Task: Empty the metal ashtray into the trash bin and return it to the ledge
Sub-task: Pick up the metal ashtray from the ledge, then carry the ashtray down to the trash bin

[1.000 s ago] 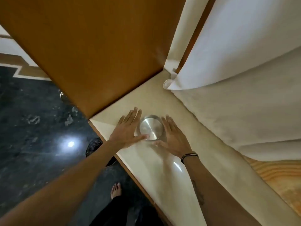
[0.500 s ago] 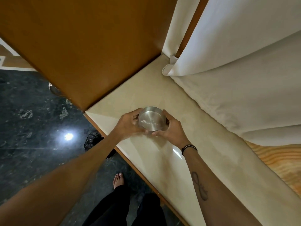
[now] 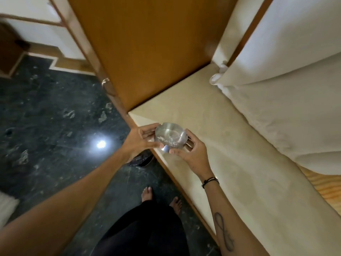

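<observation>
Metal ashtray (image 3: 170, 134): round, shallow, pale ash specks inside; held mouth-up, tipped slightly toward me, above the ledge's (image 3: 230, 154) outer edge. My left hand (image 3: 140, 141) clasps its left rim, my right hand (image 3: 191, 152) its right rim, fingers curled on metal. Trash bin (image 3: 141, 160): I take it to be the dark rim showing low under my left wrist, on the dark floor (image 3: 55, 126). Open room lies leftward and down; curtain (image 3: 286, 89) closes off the right.

Both forearms bare, no sleeves; thin black corded bracelet (image 3: 210, 181) on right wrist, dark infinity-loop tattoo (image 3: 224, 231) on right inner forearm, black trousers (image 3: 145, 231), 2 bare feet (image 3: 147, 194) on the floor.
</observation>
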`<state>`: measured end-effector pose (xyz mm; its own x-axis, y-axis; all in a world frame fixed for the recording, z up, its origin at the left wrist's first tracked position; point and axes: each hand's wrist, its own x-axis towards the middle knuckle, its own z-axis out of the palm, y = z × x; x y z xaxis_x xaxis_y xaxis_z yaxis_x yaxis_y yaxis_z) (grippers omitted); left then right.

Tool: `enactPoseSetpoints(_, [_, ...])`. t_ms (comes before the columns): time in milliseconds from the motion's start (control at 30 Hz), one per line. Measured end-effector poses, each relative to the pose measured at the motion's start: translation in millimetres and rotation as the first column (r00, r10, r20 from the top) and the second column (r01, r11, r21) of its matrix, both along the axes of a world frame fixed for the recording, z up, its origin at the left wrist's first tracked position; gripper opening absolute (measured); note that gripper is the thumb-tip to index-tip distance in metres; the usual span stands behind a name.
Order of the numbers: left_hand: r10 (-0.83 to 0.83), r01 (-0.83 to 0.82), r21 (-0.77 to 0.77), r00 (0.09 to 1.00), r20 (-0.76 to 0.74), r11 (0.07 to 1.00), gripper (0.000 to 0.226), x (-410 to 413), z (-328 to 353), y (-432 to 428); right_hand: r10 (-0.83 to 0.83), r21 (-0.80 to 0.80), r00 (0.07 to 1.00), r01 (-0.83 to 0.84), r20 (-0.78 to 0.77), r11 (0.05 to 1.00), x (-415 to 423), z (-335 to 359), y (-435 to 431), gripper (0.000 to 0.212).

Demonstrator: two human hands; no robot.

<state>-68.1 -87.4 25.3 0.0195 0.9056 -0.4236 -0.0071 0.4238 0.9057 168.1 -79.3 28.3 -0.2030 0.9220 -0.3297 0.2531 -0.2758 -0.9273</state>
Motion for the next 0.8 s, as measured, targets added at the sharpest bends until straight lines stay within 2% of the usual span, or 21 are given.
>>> enactPoseSetpoints(133, [0.132, -0.132, -0.015, 0.991, 0.012, 0.991, 0.082, -50, 14, -41, 0.065, -0.001, 0.997, -0.065, -0.049, 0.998, -49, 2, -29, 0.093])
enactPoseSetpoints(200, [0.182, -0.18, -0.04, 0.981, 0.071, 0.983, 0.08, -77, 12, -53, 0.098, -0.024, 0.993, -0.1, -0.069, 0.995, -69, -6, -39, 0.094])
enactPoseSetpoints(367, [0.264, -0.241, -0.129, 0.94, 0.217, 0.962, 0.06, -139, -19, -88, 0.068, -0.054, 0.995, -0.072, -0.077, 0.996, -128, -27, -67, 0.083])
enactPoseSetpoints(500, [0.299, -0.232, -0.229, 0.898, 0.323, 0.945, 0.059, -176, -77, -101, 0.05, -0.064, 0.998, -0.053, -0.047, 0.997, -168, -61, -74, 0.082])
enactPoseSetpoints(667, [0.306, -0.184, -0.324, 0.874, 0.377, 0.928, 0.063, -220, -168, -96, 0.043, -0.053, 0.999, -0.041, 0.028, 0.998, -211, -140, -75, 0.086])
enactPoseSetpoints(800, [0.322, -0.177, -0.361, 0.861, 0.394, 0.916, 0.059, -236, -240, -79, -0.023, -0.142, 0.999, 0.027, 0.031, 0.99, -235, -214, -67, 0.086])
